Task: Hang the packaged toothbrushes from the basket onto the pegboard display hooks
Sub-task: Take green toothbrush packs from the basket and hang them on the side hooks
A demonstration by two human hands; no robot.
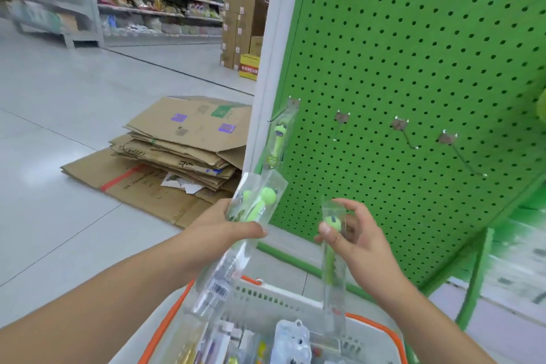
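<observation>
While the flattened cardboard (165,154) lies stacked on the floor at ten o'clock from the person, well apart from the hands, it remains a trip risk should they step that way. Left hand (224,224) grips a bundle of packaged toothbrushes (251,204), apparently more than one; slick sleeves could slide loose if the grip slackens. One toothbrush (276,142) already hangs on the leftmost hook (280,115), hard against the white post (266,68), leaving little room there. Right hand (351,233) pinches a single pack (332,245) by its upper end, at twelve o'clock above the basket (295,301), which holds more stock. Empty hooks (409,139) project from the green pegboard (413,53) at one o'clock. Judged risks: missing the small hang-hole, or snagging the wrist on neighbouring prongs. Open room lies rightward along the board.
</observation>
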